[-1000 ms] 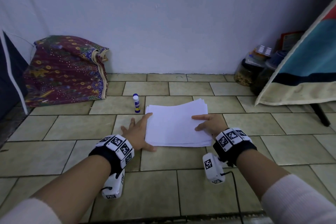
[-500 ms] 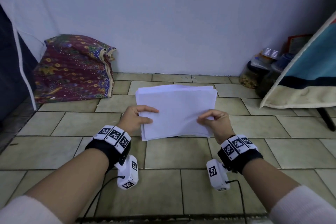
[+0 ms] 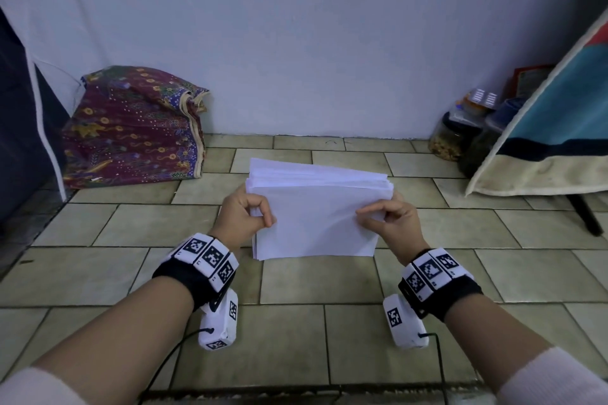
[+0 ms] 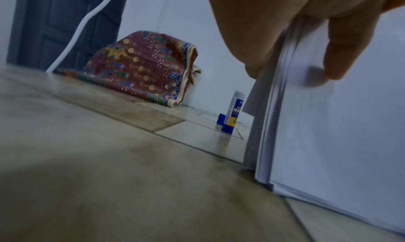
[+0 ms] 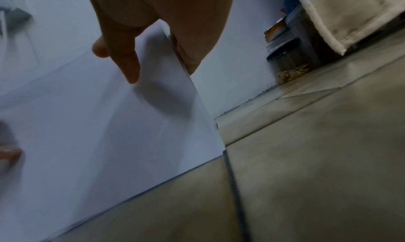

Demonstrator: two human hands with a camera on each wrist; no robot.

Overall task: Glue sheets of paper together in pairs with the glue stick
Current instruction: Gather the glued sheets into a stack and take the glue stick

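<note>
The left hand point(image 3: 245, 215) pinched the left edge of the stack of paper point(image 3: 317, 217), thumb on the near face and curled fingers point(image 4: 247, 37) behind it; the right hand point(image 3: 391, 220) gripped the right edge the same way, its thumb point(image 5: 122, 58) pressed on the front sheet. Between them the stack stood on its long bottom edge on the tiled floor point(image 3: 329, 339), leaning slightly away from the person, with the sheet tops fanned unevenly. In the left wrist view the glue stick point(image 4: 233, 113) stood upright on the floor just beyond the stack's left edge, with a small blue cap point(image 4: 220, 121) beside its base; the head view hid both behind the paper. A patterned maroon cloth bundle point(image 3: 138, 128) lay against the wall at the floor's far left, and jars point(image 3: 460, 131) stood at the far right beside a hanging blue and cream fabric point(image 3: 552, 128)
</note>
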